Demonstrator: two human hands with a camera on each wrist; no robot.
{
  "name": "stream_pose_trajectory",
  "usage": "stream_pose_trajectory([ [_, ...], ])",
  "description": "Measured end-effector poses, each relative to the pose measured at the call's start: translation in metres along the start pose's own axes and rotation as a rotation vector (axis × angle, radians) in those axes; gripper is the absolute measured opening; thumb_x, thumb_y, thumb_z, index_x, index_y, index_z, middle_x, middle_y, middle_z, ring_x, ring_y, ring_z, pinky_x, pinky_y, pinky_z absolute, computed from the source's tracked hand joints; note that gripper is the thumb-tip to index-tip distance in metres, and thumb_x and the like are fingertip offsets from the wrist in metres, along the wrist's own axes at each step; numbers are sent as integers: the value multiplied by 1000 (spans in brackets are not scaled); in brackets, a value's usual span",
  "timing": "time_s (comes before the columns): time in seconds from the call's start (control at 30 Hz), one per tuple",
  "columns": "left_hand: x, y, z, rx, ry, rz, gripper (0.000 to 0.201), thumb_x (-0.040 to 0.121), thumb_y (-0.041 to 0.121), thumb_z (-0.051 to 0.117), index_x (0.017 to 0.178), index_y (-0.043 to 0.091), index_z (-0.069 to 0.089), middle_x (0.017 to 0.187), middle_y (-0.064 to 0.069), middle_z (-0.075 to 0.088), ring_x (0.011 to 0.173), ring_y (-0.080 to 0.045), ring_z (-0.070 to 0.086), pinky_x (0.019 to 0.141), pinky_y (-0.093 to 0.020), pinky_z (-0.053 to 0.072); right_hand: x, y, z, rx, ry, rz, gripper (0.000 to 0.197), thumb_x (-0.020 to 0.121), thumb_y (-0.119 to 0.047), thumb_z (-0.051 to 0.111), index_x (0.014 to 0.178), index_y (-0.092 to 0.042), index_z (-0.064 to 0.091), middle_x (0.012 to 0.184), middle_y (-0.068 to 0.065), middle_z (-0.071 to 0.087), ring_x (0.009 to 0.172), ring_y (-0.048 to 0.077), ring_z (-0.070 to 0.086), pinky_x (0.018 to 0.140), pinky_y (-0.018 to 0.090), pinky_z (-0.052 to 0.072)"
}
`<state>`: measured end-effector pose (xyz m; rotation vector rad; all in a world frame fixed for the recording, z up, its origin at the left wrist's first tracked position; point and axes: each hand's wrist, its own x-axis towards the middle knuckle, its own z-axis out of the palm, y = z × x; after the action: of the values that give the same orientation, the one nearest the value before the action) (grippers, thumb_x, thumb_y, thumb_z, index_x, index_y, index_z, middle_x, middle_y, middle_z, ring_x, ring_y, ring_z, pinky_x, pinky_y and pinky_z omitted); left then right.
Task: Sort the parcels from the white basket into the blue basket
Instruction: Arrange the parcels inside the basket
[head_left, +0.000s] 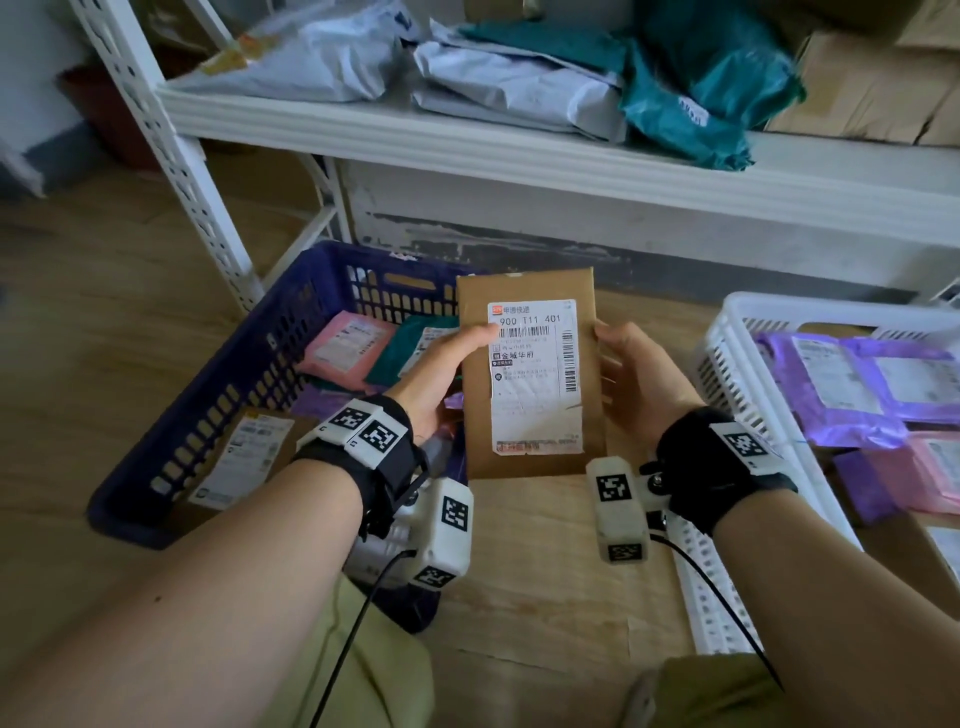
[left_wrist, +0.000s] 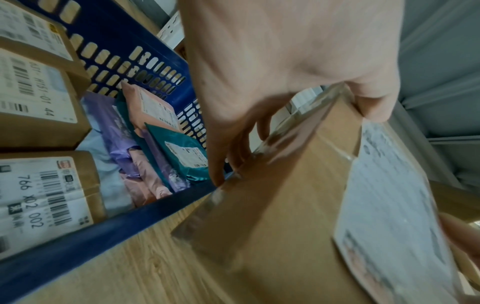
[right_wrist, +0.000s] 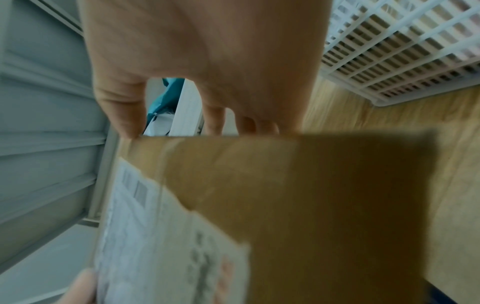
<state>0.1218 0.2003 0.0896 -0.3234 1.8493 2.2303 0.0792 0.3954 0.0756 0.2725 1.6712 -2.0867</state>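
A flat brown cardboard parcel (head_left: 530, 374) with a white shipping label faces me, held upright between the two baskets above the wooden floor. My left hand (head_left: 441, 369) grips its left edge, thumb on the label. My right hand (head_left: 631, 379) grips its right edge. The left wrist view shows the thumb and fingers clamped on the parcel (left_wrist: 298, 205); the right wrist view shows the same box (right_wrist: 298, 205) under the right hand. The blue basket (head_left: 244, 374) at the left holds pink, teal, purple and brown parcels. The white basket (head_left: 727, 358) at the right holds purple and pink mailers (head_left: 852, 384).
A white metal shelf (head_left: 519, 150) runs across the back, loaded with grey and teal mailers and cardboard boxes. Its perforated upright (head_left: 171, 156) stands just behind the blue basket. Wooden floor (head_left: 545, 571) lies between the baskets. My knees show at the bottom edge.
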Motion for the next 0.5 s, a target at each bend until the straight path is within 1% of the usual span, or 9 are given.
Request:
stream_pose_trajectory([
  [0.07,-2,1,-2,-12,-1,-18,18,93,33,51,84,23,64,75,6,73,51,-7,47,51,-24,21,-1,1,2,-13,-8,-7,33,82,-39,57,106,-18,65,84,0,69,84,19,58,85,36,41],
  [0.17,-5,2,-2,-4,9,-29,20,94,33,50,82,22,61,63,10,70,47,-7,39,47,-20,18,-3,1,6,-11,-6,-17,30,84,-38,55,104,-19,65,84,0,68,80,18,57,82,35,40],
  [0.23,-10,3,-2,-13,10,-16,24,93,33,50,78,21,65,65,9,70,54,-11,34,51,-23,15,-4,0,8,0,-6,-18,28,84,-38,55,101,-20,65,81,-1,67,77,17,56,79,33,40],
  [0.27,-11,3,-2,-23,12,-16,27,92,35,52,77,20,69,71,7,72,60,-16,35,54,-24,15,-6,0,10,0,-9,-20,28,84,-39,55,102,-19,64,82,-1,67,77,17,55,78,33,40],
  [0.33,-16,3,-5,-16,32,-45,25,86,42,58,79,25,74,87,4,72,79,-23,41,58,-25,25,-10,0,14,-16,-18,-30,29,85,-38,54,104,-18,63,87,0,67,79,18,56,79,33,40],
  [0.4,-22,4,-8,10,76,-71,27,81,49,61,93,26,71,99,2,71,89,-22,50,60,-25,37,-16,0,20,-22,-33,-48,29,86,-37,54,104,-17,62,89,2,66,81,19,56,80,33,41],
  [0.43,-25,5,-10,19,95,-64,30,81,49,61,99,26,69,102,2,72,95,-20,56,67,-27,43,-20,0,22,-23,-43,-59,27,86,-37,54,103,-17,62,89,2,66,81,19,56,80,32,41],
  [0.47,-29,7,-10,22,103,-45,30,82,47,61,102,25,68,103,3,73,101,-21,60,79,-33,46,-25,0,24,-24,-52,-71,25,87,-36,53,102,-17,62,88,2,66,81,19,56,78,32,41],
  [0.5,-32,8,-10,26,110,-28,27,84,44,61,102,25,69,102,3,74,104,-22,62,91,-37,43,-29,0,26,-25,-60,-81,23,87,-35,52,100,-19,62,86,1,65,80,19,56,75,31,41],
])
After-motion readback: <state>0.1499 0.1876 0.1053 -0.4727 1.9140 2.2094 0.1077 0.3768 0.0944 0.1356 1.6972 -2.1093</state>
